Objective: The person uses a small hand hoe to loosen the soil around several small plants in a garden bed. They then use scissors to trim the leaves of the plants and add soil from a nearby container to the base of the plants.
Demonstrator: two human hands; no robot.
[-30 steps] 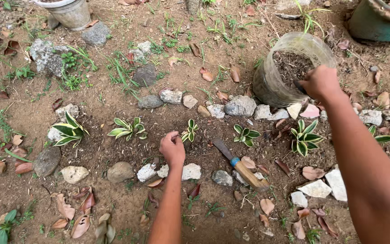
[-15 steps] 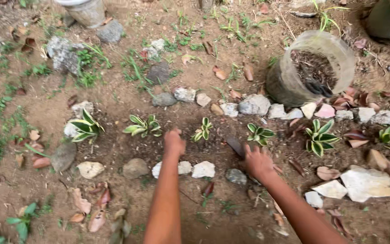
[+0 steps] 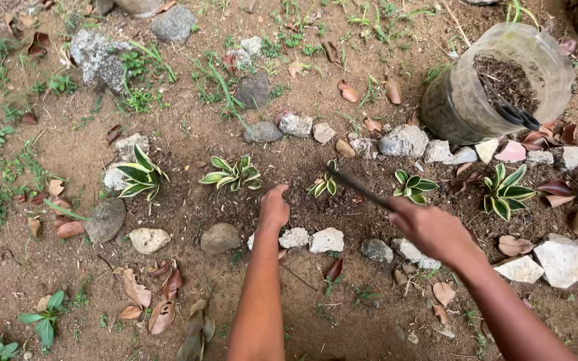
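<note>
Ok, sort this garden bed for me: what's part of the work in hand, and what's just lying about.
In hand: knife gripped by right hand; left hand pressed on the soil; small variegated plant beside the blade; soil-filled plastic jar.

Lying about: dry leaves; grey rock; weeds.

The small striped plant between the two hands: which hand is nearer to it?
Left. The left hand rests on the soil just left of the small striped plant; the right hand, gripping a dark tool, sits farther right.

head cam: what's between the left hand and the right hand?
In the head view, one small striped plant stands in dark soil between the left hand and right hand; the knife held by the right hand reaches toward it.
</note>
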